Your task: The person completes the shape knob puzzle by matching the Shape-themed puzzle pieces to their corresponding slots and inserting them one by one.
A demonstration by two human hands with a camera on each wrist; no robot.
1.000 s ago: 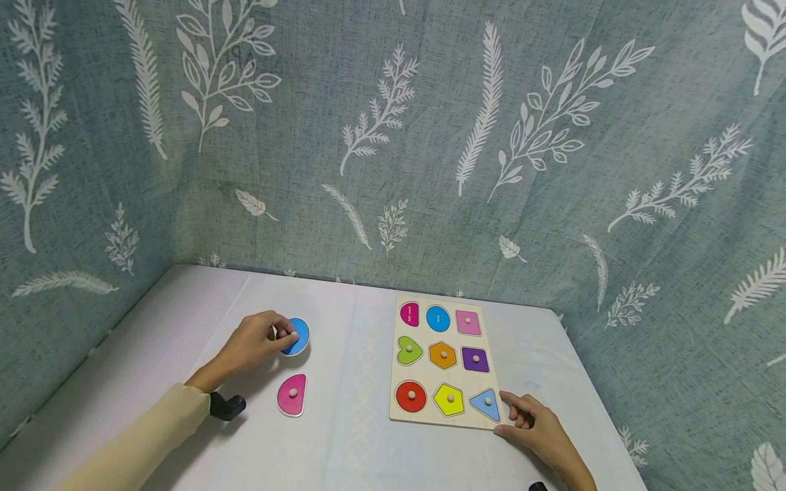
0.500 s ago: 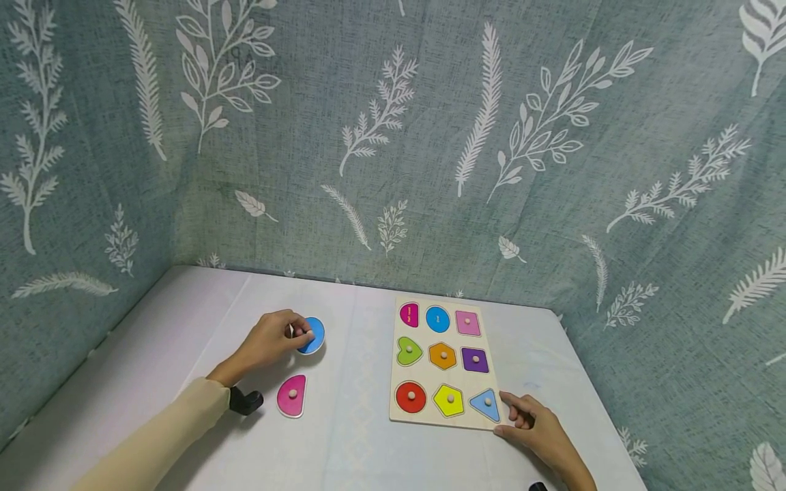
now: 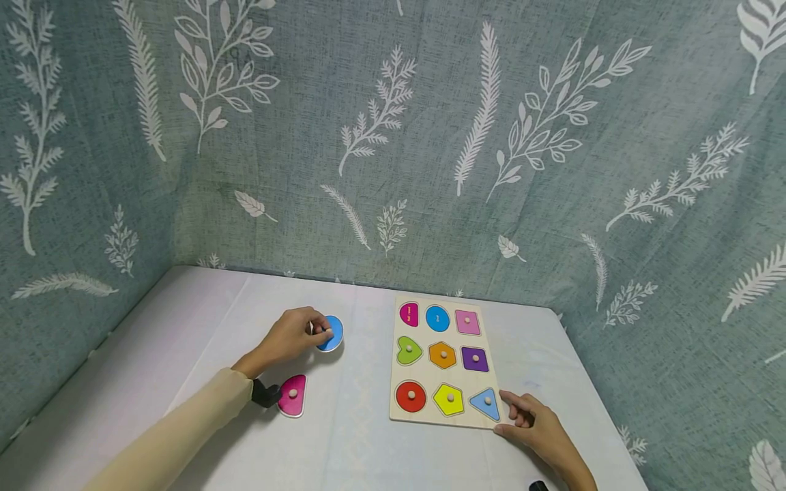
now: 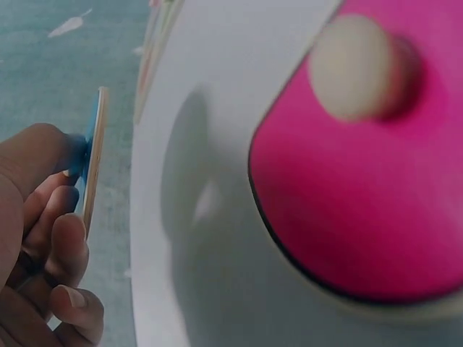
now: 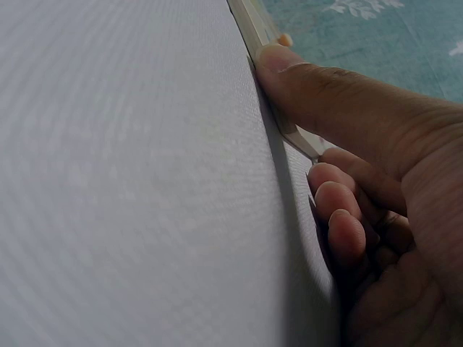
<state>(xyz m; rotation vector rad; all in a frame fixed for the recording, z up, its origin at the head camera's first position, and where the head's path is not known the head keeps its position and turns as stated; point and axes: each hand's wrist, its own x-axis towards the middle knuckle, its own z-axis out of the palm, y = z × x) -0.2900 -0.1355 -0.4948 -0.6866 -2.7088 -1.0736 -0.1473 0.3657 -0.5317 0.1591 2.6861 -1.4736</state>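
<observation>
In the head view my left hand [image 3: 297,339] pinches a blue oval puzzle piece [image 3: 336,334] by its small knob. The left wrist view catches that piece [image 4: 94,163] edge-on, held above the table with its shadow cast below. Under my left wrist lies a pink half-round piece [image 3: 297,395] with a pale knob. My right hand [image 3: 537,431] holds the near right corner of the wooden puzzle board [image 3: 424,372], thumb on the near edge and index finger at the right side. The board's half-round and blue oval recesses [image 3: 438,318] show no knobs.
Several knobbed pieces sit in the board, among them a red circle [image 3: 411,395], a green heart [image 3: 409,350] and a purple square [image 3: 475,359]. A white cloth covers the table [image 3: 362,443]. Leaf-patterned curtains [image 3: 393,150] hang behind and at both sides.
My left hand has carried the blue oval piece to the right, toward the board. Its wrist now overlaps the left edge of the pink half-round piece. My right hand and the board have stayed put.
</observation>
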